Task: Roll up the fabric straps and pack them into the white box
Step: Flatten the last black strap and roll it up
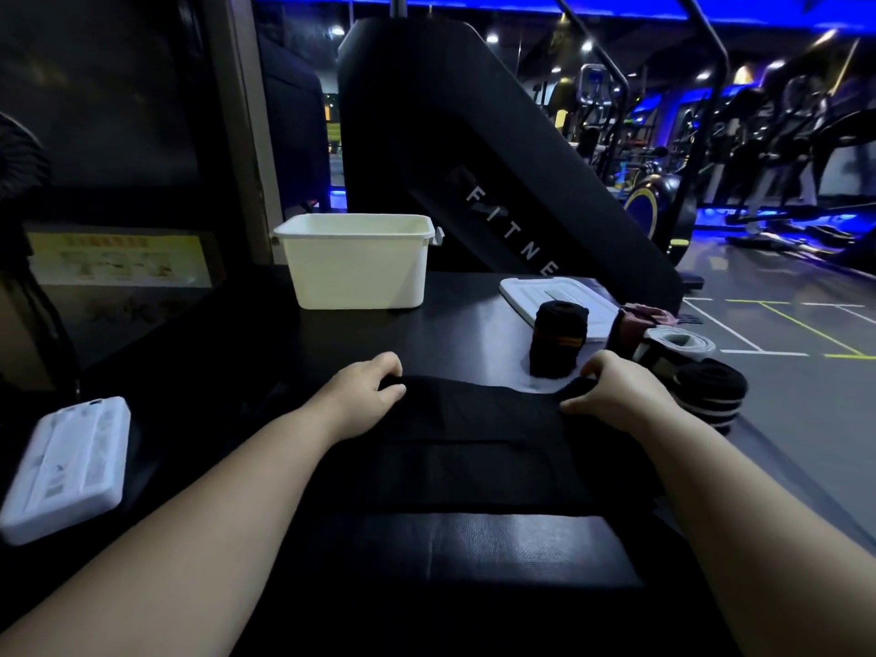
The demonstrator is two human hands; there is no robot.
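A wide black fabric strap (479,448) lies flat on the dark table in front of me. My left hand (365,395) pinches its far left corner, fingers curled over the edge. My right hand (616,391) grips the far right corner the same way. The white box (355,267) stands open and upright at the back of the table, with nothing visible inside it. A rolled black strap (559,343) with an orange band stands upright just beyond my right hand.
The white lid (545,291) lies flat right of the box. A grey-white roll (678,343), a dark red strap (635,324) and a black-and-white roll (711,395) sit at the table's right edge. A white flat device (66,467) lies at left. Gym machines stand behind.
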